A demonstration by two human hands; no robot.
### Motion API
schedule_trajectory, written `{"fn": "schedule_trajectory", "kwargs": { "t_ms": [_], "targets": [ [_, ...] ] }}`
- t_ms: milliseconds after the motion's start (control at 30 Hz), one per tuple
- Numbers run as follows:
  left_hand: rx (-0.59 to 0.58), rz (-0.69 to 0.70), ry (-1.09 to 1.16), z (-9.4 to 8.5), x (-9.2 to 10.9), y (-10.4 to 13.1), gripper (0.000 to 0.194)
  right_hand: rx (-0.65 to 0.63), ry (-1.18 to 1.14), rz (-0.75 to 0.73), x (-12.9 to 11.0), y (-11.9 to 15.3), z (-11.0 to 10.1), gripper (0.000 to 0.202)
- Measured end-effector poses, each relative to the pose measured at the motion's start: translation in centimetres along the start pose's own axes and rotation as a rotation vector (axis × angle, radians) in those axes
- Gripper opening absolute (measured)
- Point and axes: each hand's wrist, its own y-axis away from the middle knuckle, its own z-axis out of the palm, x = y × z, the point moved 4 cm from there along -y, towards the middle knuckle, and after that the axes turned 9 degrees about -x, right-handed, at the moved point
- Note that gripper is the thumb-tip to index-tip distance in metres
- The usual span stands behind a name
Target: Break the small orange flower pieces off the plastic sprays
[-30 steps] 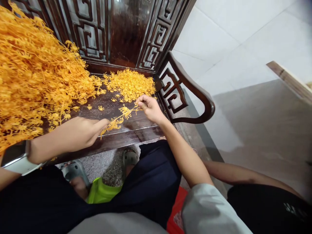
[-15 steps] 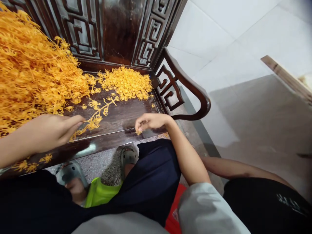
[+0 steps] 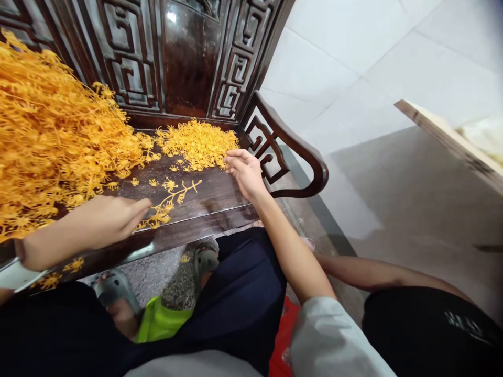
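Note:
My left hand [image 3: 106, 220] pinches a yellow branched stem [image 3: 170, 199] with small claw-like flower pieces, over the dark wooden bench seat [image 3: 220, 193]. At the right edge of a small pile of loose yellow pieces [image 3: 200, 144] is my right hand [image 3: 243, 170], its fingers bent close together; whether anything is between them is too small to tell. A large heap of yellow stems [image 3: 58, 136] fills the left of the seat. A few single pieces lie between heap and pile.
The bench has a carved back [image 3: 192, 63] and a curved armrest [image 3: 298, 152]. Beneath my legs is a bright green plastic object [image 3: 163, 319]. Another person's arm [image 3: 365, 271] reaches in at the right, below a wooden board [image 3: 448, 136].
My right hand has moved up from the seat's front edge to the small pile. My left hand and the stem have shifted slightly right, and the camera view has shifted too.

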Motion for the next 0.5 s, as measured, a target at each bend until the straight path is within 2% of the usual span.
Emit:
{"fn": "schedule_trajectory", "kwargs": {
  "t_ms": [33, 67, 167, 233, 300, 333, 367, 433, 500],
  "targets": [
    [-0.034, -0.013, -0.035, 0.0, 0.1, 0.0, 0.03, -0.073, 0.112, 0.004, 0.2, 0.1, 0.3, 0.022],
    [-0.072, -0.035, -0.089, 0.0, 0.2, 0.0, 0.031, -0.199, 0.251, 0.016, 0.5, 0.4, 1.0, 0.019],
    [-0.142, -0.104, -0.208, -0.5, 0.4, 0.3, 0.032, -0.782, 0.676, 0.074, 2.1, 3.0, 4.6, 0.01],
    [-0.179, -0.134, -0.241, -0.6, 0.3, 0.4, 0.033, -1.099, 0.835, 0.117, 3.6, 5.8, 7.2, 0.007],
    [-0.194, -0.153, -0.287, -0.5, 0.0, 0.6, 0.038, -1.316, 0.884, 0.152, 4.9, 8.7, 9.8, 0.006],
    [-0.233, -0.214, -0.29, -0.3, -0.4, 0.8, 0.041, -1.382, 0.904, 0.143, 5.5, 10.2, 11.0, 0.005],
    [-0.226, -0.217, -0.286, -0.2, -0.5, 1.0, 0.048, -1.411, 0.936, 0.123, 6.0, 11.6, 12.1, 0.005],
    [-0.208, -0.206, -0.268, 0.0, -0.6, 1.5, 0.061, -1.359, 1.017, 0.079, 6.9, 14.0, 13.9, 0.009],
    [-0.204, -0.211, -0.239, 0.1, -0.5, 2.2, 0.069, -1.332, 1.015, 0.107, 8.0, 16.2, 15.3, 0.013]
  ]
}}
